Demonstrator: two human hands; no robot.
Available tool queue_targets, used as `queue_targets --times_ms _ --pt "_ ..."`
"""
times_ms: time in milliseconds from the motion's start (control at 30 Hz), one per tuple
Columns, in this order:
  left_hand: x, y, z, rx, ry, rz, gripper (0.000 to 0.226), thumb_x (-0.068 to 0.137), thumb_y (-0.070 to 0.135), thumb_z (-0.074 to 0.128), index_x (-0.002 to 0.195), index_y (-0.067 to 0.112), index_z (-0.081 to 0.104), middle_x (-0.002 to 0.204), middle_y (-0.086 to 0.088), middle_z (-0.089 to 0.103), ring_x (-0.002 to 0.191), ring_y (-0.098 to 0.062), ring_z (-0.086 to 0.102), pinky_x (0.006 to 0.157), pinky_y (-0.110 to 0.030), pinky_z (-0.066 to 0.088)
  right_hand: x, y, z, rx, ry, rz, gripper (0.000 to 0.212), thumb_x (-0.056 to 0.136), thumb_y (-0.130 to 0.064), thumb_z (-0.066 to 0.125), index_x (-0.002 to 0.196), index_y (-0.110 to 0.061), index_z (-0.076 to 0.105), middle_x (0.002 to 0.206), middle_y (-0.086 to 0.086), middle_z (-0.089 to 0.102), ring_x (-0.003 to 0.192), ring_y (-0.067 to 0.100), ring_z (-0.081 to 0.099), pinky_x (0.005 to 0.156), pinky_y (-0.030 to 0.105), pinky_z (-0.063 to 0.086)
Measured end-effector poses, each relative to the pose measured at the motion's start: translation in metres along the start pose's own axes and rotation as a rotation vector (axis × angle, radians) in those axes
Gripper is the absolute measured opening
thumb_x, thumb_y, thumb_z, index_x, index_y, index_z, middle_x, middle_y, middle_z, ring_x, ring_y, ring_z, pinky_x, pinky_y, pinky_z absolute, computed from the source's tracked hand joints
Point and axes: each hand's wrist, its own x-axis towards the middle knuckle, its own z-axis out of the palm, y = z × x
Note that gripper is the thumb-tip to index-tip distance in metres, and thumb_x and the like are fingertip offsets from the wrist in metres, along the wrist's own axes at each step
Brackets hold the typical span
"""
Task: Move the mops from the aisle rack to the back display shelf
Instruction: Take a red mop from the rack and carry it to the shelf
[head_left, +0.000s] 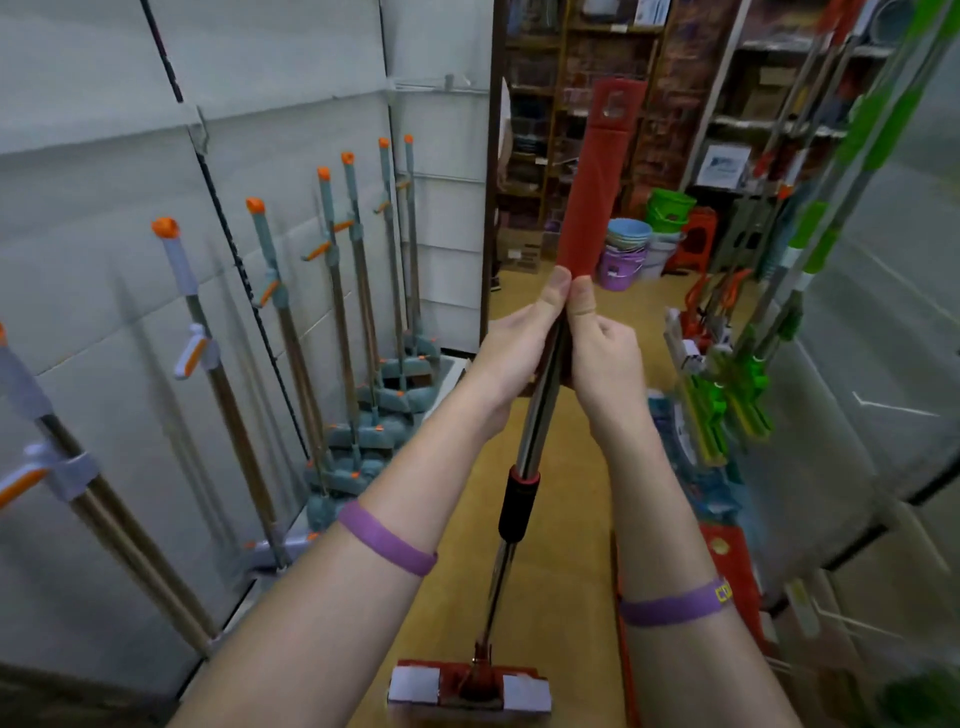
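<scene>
Where left grip (511, 358) meets right grip (605, 358), the mop (537, 415) runs between.

Even indoor light, edges bowed and blurred (wide-angle)

You've got 1 view only, the head cam, wide-angle, so no overlap w/ any other. It sits at your head and looks fwd and down the aisle floor (561, 571). Your forearms run up from the bottom edge; left hand (511, 358) and right hand (605, 353) land mid-frame, close to the lens, both on the red mop (518, 506). Grey mops (363, 436) line the left; shelves (597, 67) sit far, top centre. Edges bow outward.
</scene>
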Motion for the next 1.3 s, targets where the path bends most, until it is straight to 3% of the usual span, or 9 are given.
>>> queue_targets --times_ms 200,333,433,567,833,967,1100,1233,1300 --pt "0.094 0.001 0.009 -0.087 0.044 0.007 0.073 0.073 0.083 0.050 0.110 0.025 0.074 0.101 0.004 0.076 0.099 -0.016 0.070 0.084 -0.034 0.054 0.093 0.017 0.005 -0.003 -0.007 0.008 0.073 0.091 -0.073 0.038 0.073 -0.011 0.072 0.075 0.004 0.075 0.081 0.024 0.072 0.083 0.050 0.058" --pt "0.157 0.000 0.010 -0.077 0.059 -0.005 0.082 0.062 0.088 0.044 0.109 0.027 0.074 0.093 0.007 0.076 0.088 -0.012 0.070 0.068 -0.028 0.050 0.155 0.031 0.013 -0.030 0.003 0.014 0.066 0.094 -0.070 0.037 0.068 -0.019 0.070 0.076 0.002 0.074 0.083 0.023 0.072 0.083 0.047 0.058" --pt "0.213 -0.005 0.007 -0.060 0.047 -0.009 0.070 0.070 0.084 0.043 0.096 0.027 0.074 0.079 0.011 0.073 0.073 -0.007 0.067 0.059 -0.024 0.048 0.206 0.046 0.022 -0.058 0.019 0.021 0.066 0.094 -0.070 0.036 0.064 -0.020 0.068 0.073 0.002 0.072 0.081 0.026 0.071 0.077 0.043 0.057" --pt "0.297 -0.010 0.006 -0.097 0.035 0.000 0.051 0.084 0.073 0.048 0.087 0.028 0.073 0.079 0.013 0.074 0.083 -0.006 0.069 0.067 -0.026 0.051 0.284 0.064 0.034 -0.121 0.066 0.026 0.070 0.094 -0.071 0.033 0.061 -0.018 0.065 0.074 0.005 0.071 0.083 0.031 0.070 0.079 0.048 0.055" --pt "0.459 0.003 0.005 -0.068 -0.065 0.094 0.048 0.088 0.067 0.045 0.082 0.028 0.071 0.067 0.018 0.071 0.062 0.009 0.065 0.056 -0.014 0.046 0.434 0.077 0.042 -0.171 0.082 0.009 0.081 0.094 -0.073 0.029 0.073 -0.006 0.071 0.073 0.010 0.073 0.078 0.031 0.071 0.079 0.055 0.057" --pt "0.527 0.012 0.008 -0.002 -0.121 0.111 0.039 0.091 0.067 0.041 0.080 0.037 0.064 0.077 0.021 0.067 0.070 0.011 0.061 0.059 -0.011 0.043 0.503 0.086 0.041 -0.151 0.093 0.003 0.080 0.095 -0.071 0.030 0.070 -0.007 0.072 0.073 0.010 0.074 0.079 0.031 0.072 0.081 0.054 0.058" --pt "0.597 0.017 0.016 0.047 -0.183 0.090 0.038 0.091 0.068 0.039 0.083 0.039 0.063 0.085 0.021 0.066 0.075 0.011 0.059 0.060 -0.012 0.041 0.572 0.105 0.037 -0.121 0.083 0.029 0.091 0.077 -0.087 0.029 0.074 -0.008 0.074 0.076 0.010 0.076 0.081 0.030 0.073 0.082 0.054 0.058" --pt "0.675 0.017 0.029 0.061 -0.204 0.057 0.049 0.085 0.075 0.043 0.100 0.035 0.067 0.101 0.013 0.069 0.094 -0.001 0.060 0.084 -0.027 0.042 0.642 0.121 0.025 -0.035 0.035 0.037 0.065 0.096 -0.068 0.034 0.081 -0.019 0.075 0.083 0.004 0.078 0.082 0.016 0.076 0.086 0.045 0.060" --pt "0.713 0.017 0.039 0.067 -0.181 0.061 0.055 0.084 0.076 0.043 0.111 0.034 0.065 0.103 0.013 0.067 0.095 -0.002 0.057 0.086 -0.028 0.037 0.680 0.130 0.021 -0.020 0.015 0.016 0.059 0.097 -0.066 0.035 0.081 -0.025 0.073 0.087 0.002 0.078 0.086 0.014 0.075 0.088 0.043 0.059"
